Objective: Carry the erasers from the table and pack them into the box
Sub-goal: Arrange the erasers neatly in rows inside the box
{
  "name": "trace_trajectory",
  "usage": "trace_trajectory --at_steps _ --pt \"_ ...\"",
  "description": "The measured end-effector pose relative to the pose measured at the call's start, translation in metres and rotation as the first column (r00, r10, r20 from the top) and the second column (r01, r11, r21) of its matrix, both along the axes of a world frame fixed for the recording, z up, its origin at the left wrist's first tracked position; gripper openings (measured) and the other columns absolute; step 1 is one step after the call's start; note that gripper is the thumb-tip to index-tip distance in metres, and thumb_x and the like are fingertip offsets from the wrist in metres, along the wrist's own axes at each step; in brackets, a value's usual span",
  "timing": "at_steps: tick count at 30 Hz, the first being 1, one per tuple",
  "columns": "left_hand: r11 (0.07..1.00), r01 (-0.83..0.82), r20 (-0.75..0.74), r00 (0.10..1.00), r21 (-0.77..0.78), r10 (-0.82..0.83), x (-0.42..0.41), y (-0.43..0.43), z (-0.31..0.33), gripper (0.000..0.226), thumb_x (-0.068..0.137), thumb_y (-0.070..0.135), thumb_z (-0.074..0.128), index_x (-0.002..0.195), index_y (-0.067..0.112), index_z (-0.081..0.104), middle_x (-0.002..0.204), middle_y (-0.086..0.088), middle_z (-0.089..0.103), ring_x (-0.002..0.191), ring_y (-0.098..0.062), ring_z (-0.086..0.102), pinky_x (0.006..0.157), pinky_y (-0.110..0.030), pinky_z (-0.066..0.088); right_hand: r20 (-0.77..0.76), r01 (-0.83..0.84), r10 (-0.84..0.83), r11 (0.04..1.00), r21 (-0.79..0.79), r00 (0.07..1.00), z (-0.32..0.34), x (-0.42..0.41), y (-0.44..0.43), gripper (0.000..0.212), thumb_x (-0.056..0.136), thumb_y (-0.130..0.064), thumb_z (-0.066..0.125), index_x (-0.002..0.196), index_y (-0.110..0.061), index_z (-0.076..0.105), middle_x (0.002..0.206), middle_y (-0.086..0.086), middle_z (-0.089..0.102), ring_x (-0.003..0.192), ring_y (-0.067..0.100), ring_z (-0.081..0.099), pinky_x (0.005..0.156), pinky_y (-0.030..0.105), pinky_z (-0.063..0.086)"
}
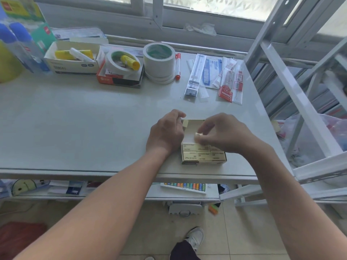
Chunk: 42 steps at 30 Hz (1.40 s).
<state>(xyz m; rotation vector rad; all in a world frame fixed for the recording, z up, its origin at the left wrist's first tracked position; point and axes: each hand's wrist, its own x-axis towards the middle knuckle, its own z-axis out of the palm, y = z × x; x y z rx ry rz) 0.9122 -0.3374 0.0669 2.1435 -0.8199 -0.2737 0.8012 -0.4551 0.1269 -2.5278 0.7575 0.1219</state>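
Note:
A small tan cardboard box [189,126] lies open near the table's front edge. Its near half holds several gold-sleeved erasers [199,155] packed side by side; the far half shows bare white floor. My left hand [166,132] rests against the box's left wall, fingers curled at its far corner. Over the box's middle, my right hand [223,133] pinches one eraser [198,135], a pale end showing between thumb and fingers. The rest of that eraser is hidden by my fingers.
The white table [75,128] carries stationery along its back: a white box of glue sticks [73,57], tape rolls [159,61], a red marker [178,66], packaged rulers [214,76]. White metal shelving [300,91] stands at the right. A lower shelf holds an abacus [185,186].

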Motion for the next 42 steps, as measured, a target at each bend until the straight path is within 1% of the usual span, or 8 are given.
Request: trace_trajectory --at_steps 2,7,11,22,26,31,38,42 --pt "1.000 0.002 0.001 1.000 0.000 -0.002 0.000 0.000 0.000 0.027 0.096 0.017 0.038 0.112 0.021 0.060 0.107 -0.001 0.068 0.100 -0.025 0.059 0.080 -0.033 0.043 0.019 -0.019 0.017 0.995 0.094 1.000 0.003 -0.004 -0.007 0.017 0.079 -0.039 0.071 0.086 -0.025 0.077 0.089 -0.011 0.071 0.079 0.001 0.060 0.064 0.023 0.044" --pt "1.000 0.000 0.009 1.000 -0.004 0.000 0.000 0.000 0.000 0.027 0.097 0.017 0.038 0.112 0.022 0.060 0.106 -0.001 0.068 0.098 -0.024 0.059 0.078 -0.031 0.041 -0.051 -0.031 0.030 0.999 -0.016 0.998 0.006 -0.006 -0.014 0.015 0.081 -0.036 0.070 0.093 -0.027 0.074 0.097 -0.012 0.068 0.090 0.010 0.060 0.080 0.037 0.052" --pt "1.000 -0.001 0.016 1.000 -0.004 0.001 0.000 -0.001 -0.002 0.027 0.096 0.018 0.038 0.111 0.022 0.060 0.107 -0.001 0.068 0.098 -0.024 0.060 0.077 -0.031 0.041 -0.100 -0.075 0.068 0.995 -0.067 0.993 0.001 0.000 -0.004 0.016 0.083 -0.036 0.065 0.095 -0.029 0.075 0.093 -0.012 0.070 0.087 0.009 0.060 0.078 0.035 0.053" --pt "1.000 0.003 0.015 1.000 0.000 -0.003 0.001 -0.001 -0.002 0.026 0.095 0.018 0.040 0.110 0.021 0.061 0.108 0.000 0.068 0.098 -0.025 0.060 0.079 -0.035 0.045 -0.014 -0.067 0.068 0.996 0.052 0.998 -0.008 0.017 0.010 0.016 0.080 -0.027 0.059 0.076 -0.026 0.075 0.073 -0.012 0.067 0.077 0.010 0.061 0.070 0.032 0.053" --pt "1.000 0.002 0.009 1.000 -0.004 -0.002 0.001 -0.001 -0.002 0.026 0.095 0.018 0.040 0.110 0.022 0.060 0.107 -0.001 0.068 0.098 -0.025 0.060 0.079 -0.034 0.045 0.144 0.093 -0.095 0.995 0.025 0.985 -0.006 0.014 0.002 0.012 0.076 -0.032 0.067 0.087 -0.030 0.072 0.076 -0.014 0.068 0.079 0.005 0.064 0.073 0.030 0.053" --pt "1.000 0.001 0.008 1.000 0.005 -0.001 0.000 0.000 0.001 0.024 0.095 0.018 0.040 0.109 0.021 0.059 0.105 -0.004 0.068 0.096 -0.028 0.059 0.073 -0.032 0.040 0.171 0.037 -0.048 0.997 0.067 0.984 -0.010 0.025 0.015 0.032 0.073 -0.027 0.066 0.105 -0.033 0.068 0.088 -0.013 0.069 0.088 0.010 0.063 0.078 0.031 0.053" --pt "1.000 0.001 -0.006 1.000 0.003 -0.001 -0.001 0.000 0.002 0.025 0.095 0.018 0.040 0.111 0.022 0.058 0.104 -0.005 0.068 0.095 -0.027 0.059 0.072 -0.031 0.039 0.253 0.059 -0.064 0.998 0.026 0.965 -0.015 0.023 0.016 0.025 0.070 -0.028 0.068 0.095 -0.033 0.068 0.085 -0.013 0.069 0.082 0.007 0.064 0.069 0.029 0.051" --pt "1.000 0.007 0.009 1.000 0.001 -0.007 -0.001 -0.001 0.000 0.027 0.096 0.018 0.038 0.113 0.022 0.059 0.108 -0.004 0.067 0.097 -0.026 0.060 0.073 -0.031 0.040 0.289 0.035 -0.088 0.982 0.185 0.953 -0.004 0.009 0.002 0.028 0.066 -0.007 0.070 0.089 -0.022 0.069 0.084 -0.006 0.071 0.060 -0.010 0.058 0.058 0.010 0.046"
